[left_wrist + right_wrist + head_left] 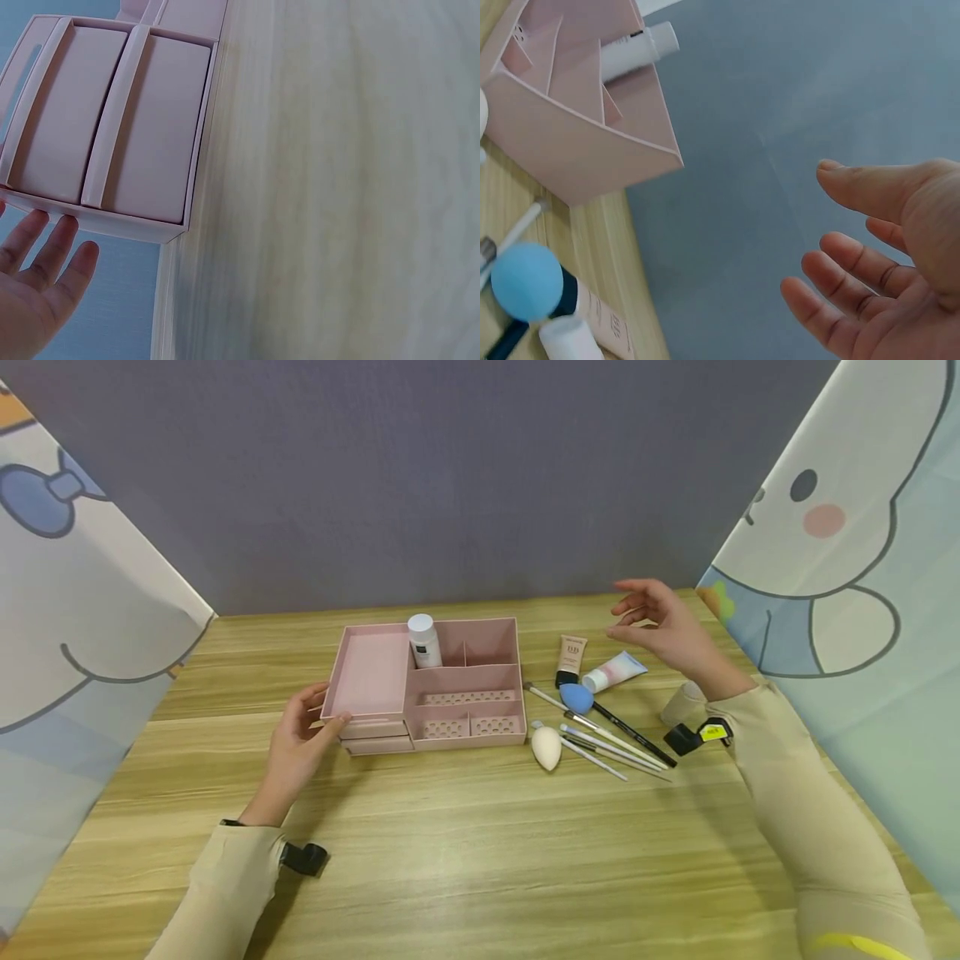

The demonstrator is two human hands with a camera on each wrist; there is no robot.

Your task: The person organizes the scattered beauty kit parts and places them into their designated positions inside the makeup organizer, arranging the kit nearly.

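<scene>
A pink makeup organizer [467, 746] stands on the table, with drawers on its left side and open compartments on its right. My left hand [292, 747] holds its left front corner, thumb over the front edge and fingers against the side; the left wrist view shows the fingertips [67, 223] touching that side. A white bottle [425, 643] stands upright in a back compartment. My right hand [667, 631] is raised right of the organizer, holding nothing, thumb apart from the loosely bent fingers. Nearest below it are a white tube [617, 671] and a beige BB cream tube [572, 657].
Right of the organizer lie a blue makeup sponge [577, 697], a cream-coloured sponge [547, 749], several makeup brushes [615, 739] and a black pencil [633, 733]. A pale cylindrical container [681, 703] is partly behind the right wrist. A grey panel [450, 485] borders the table's back.
</scene>
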